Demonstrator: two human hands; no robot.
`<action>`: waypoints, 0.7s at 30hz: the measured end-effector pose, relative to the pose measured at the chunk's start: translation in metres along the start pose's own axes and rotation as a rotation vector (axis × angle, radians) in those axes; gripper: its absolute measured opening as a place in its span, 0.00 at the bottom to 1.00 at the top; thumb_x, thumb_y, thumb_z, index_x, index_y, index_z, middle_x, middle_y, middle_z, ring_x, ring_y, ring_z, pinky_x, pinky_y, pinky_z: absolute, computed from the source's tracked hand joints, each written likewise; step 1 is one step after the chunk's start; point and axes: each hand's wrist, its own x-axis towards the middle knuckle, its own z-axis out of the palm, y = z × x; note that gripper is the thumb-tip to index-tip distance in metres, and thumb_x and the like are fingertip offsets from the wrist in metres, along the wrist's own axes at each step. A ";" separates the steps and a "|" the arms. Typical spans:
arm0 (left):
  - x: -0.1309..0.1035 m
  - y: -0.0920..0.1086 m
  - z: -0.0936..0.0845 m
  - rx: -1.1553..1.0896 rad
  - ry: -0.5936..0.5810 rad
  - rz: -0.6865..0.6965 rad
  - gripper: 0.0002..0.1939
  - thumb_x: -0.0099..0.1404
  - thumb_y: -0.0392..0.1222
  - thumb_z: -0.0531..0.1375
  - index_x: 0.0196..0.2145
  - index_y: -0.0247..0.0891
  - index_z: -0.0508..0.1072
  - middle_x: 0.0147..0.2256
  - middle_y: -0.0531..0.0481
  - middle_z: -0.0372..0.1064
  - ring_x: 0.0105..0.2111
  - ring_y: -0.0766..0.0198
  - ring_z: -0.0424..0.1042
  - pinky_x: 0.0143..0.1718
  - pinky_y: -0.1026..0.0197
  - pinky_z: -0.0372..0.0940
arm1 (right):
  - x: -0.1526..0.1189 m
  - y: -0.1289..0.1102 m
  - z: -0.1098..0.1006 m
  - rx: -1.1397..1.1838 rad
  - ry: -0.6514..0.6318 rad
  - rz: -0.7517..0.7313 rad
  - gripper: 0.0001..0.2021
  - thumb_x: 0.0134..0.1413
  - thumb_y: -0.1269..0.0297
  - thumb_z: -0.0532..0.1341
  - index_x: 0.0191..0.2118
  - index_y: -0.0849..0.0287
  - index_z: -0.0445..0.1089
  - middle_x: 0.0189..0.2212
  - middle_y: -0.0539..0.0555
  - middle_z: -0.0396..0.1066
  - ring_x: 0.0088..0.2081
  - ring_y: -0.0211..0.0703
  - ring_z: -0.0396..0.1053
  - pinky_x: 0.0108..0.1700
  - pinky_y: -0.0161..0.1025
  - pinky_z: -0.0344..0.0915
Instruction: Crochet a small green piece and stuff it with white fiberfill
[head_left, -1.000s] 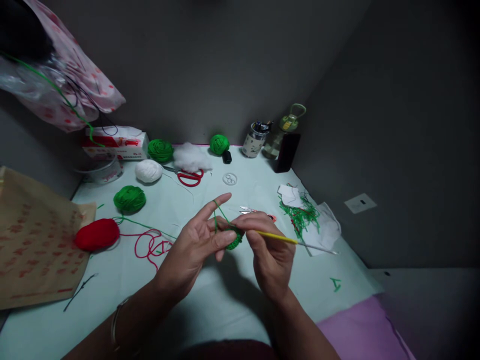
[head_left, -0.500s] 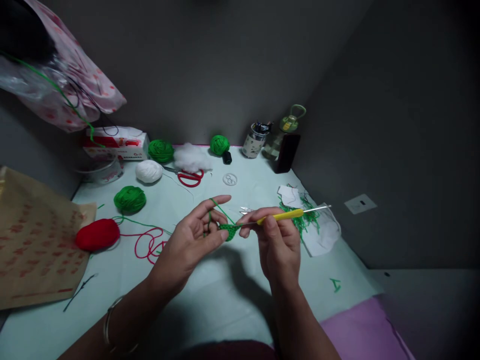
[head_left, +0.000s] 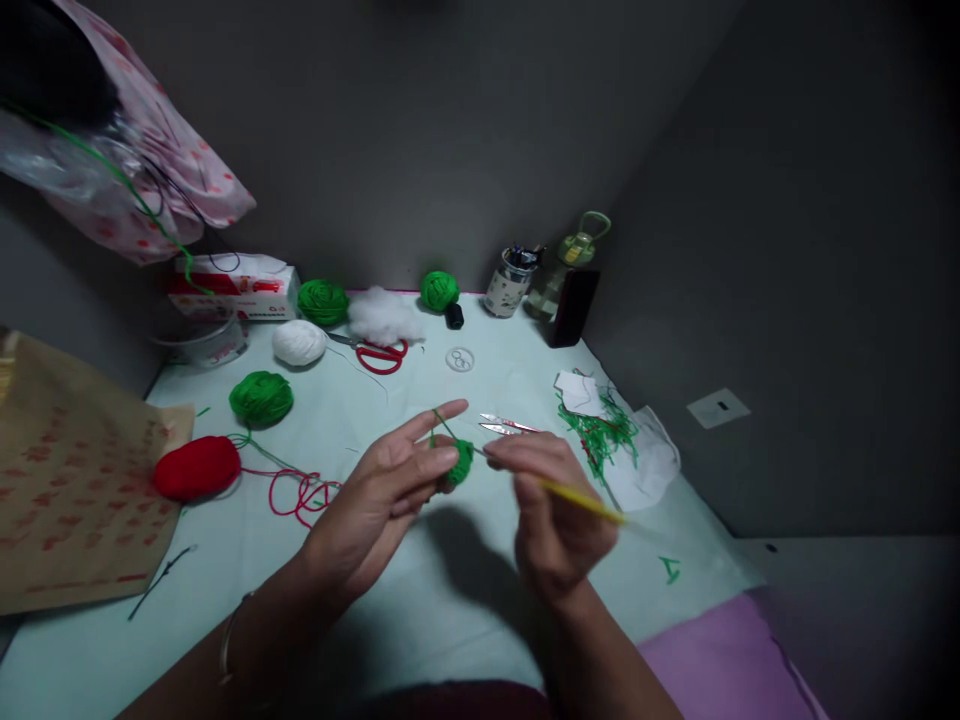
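Note:
Between the thumb and fingers of my left hand (head_left: 394, 485) is a small green crochet piece (head_left: 460, 463), pinched by its left edge. A strand of green yarn (head_left: 444, 424) runs from the piece up over my raised index finger. My right hand (head_left: 559, 510) grips a crochet hook (head_left: 581, 502) by its yellow handle, which is smeared by motion. The hook's thin metal tip points left at the piece's upper right edge; whether it sits in a stitch I cannot tell. Just beyond my right fingers lie thread snips (head_left: 506, 424), partly covered by them.
Green yarn balls (head_left: 260, 398), a red skein (head_left: 197, 468), a white ball (head_left: 299, 343), red-handled scissors (head_left: 381, 356) and stuffing (head_left: 385, 316) lie left and behind. Green yarn scraps (head_left: 604, 430) are at right. A pen cup (head_left: 510, 285), bottle (head_left: 576, 250) and phone (head_left: 574, 308) stand behind; a paper bag (head_left: 82, 490) stands left.
The hook has swung so its handle end points down to the right. My right hand has turned with it, uncovering more of the snips. The green piece has tilted upright in my left hand.

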 end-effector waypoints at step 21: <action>0.004 0.000 -0.002 0.023 0.039 0.097 0.17 0.61 0.36 0.70 0.49 0.42 0.81 0.29 0.56 0.66 0.24 0.76 0.57 0.31 0.72 0.59 | 0.011 0.000 0.006 0.373 0.014 0.268 0.11 0.67 0.68 0.58 0.42 0.49 0.79 0.35 0.51 0.76 0.32 0.39 0.69 0.32 0.39 0.67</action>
